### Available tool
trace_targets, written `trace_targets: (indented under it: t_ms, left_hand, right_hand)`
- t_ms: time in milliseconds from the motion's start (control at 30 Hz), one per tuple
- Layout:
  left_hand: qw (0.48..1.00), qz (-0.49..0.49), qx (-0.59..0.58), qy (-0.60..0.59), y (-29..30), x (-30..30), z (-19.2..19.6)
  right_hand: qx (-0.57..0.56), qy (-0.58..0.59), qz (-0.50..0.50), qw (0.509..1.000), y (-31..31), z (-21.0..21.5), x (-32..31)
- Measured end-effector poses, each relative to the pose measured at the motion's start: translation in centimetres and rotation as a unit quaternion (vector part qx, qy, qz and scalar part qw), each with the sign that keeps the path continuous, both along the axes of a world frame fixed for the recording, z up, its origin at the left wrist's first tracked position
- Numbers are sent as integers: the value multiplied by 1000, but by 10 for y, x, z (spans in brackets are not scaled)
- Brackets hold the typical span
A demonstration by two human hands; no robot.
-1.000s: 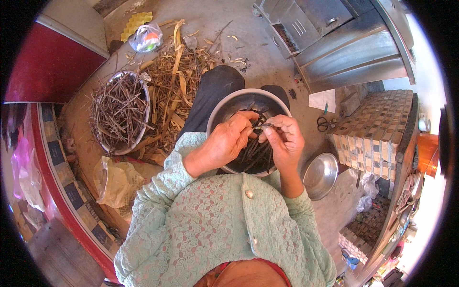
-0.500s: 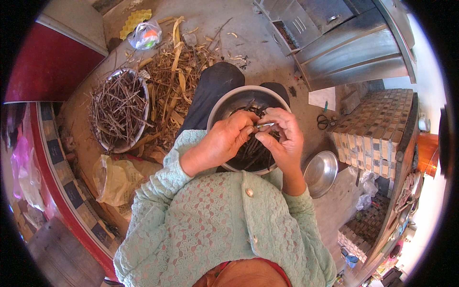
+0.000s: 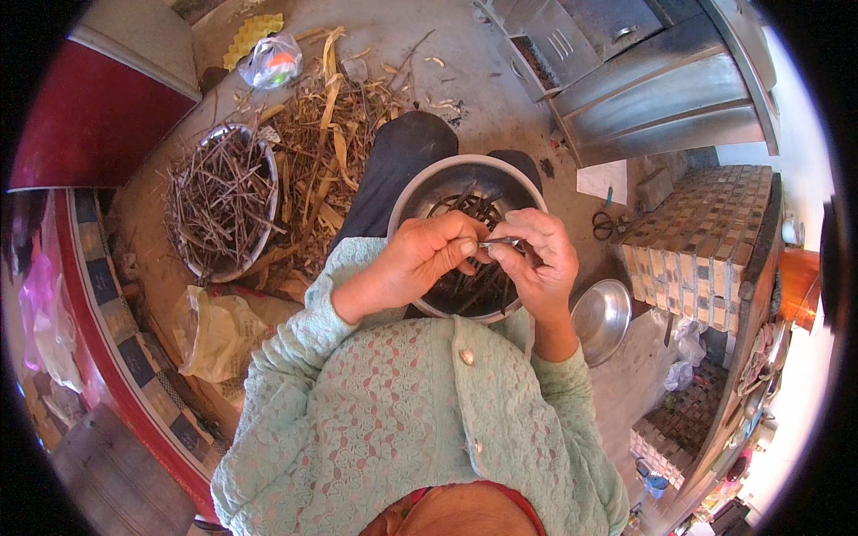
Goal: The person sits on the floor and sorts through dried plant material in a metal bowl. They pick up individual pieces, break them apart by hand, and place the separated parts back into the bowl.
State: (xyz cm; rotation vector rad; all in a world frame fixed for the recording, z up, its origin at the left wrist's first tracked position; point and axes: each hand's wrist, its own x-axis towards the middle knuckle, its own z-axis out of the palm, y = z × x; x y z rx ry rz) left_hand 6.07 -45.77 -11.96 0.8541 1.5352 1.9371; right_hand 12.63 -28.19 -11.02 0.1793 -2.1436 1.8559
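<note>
A grey-rimmed basin [image 3: 410, 193] rests on my lap, holding a loose heap of dark, thin, dried stalk-like pieces [image 3: 474, 207]. Above the heap my two hands meet. My left hand [image 3: 432, 250] pinches one end of a slim dark stalk-like piece [image 3: 500, 240] between thumb and forefinger. The other end is pinched by the thumb and fingers of my right hand [image 3: 540, 257]. A small pale spot shows between the fingertips, too small to make out. Both hands hide part of the heap.
To the left stands a second basin [image 3: 274, 183] piled with brown twig-like pieces [image 3: 219, 205]. Husks and stalks [image 3: 322, 152] litter the floor beside it. A shiny metal bowl [image 3: 601, 323] lies at my right, near scissors [image 3: 603, 225] and a brick structure [image 3: 693, 250].
My right hand has shifted slightly right and down, and the dark piece shows more clearly between the fingers. More of the heap is visible above my hands.
</note>
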Motion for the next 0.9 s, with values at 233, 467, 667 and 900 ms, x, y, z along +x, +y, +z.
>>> trace_targets:
  t_ms: [233, 467, 667, 900]
  left_hand:
    - [952, 78, -129, 266, -3, -3, 5]
    - [953, 100, -137, 251, -12, -5, 12]
    - [976, 172, -116, 67, -43, -19, 15]
    - [910, 299, -282, 56, -97, -36, -2]
  right_hand:
    - [101, -27, 20, 994, 2, 18, -12]
    - [127, -69, 30, 989, 4, 24, -14]
    - [264, 20, 62, 962, 18, 31, -22]
    - [434, 48, 60, 898, 14, 14, -23]
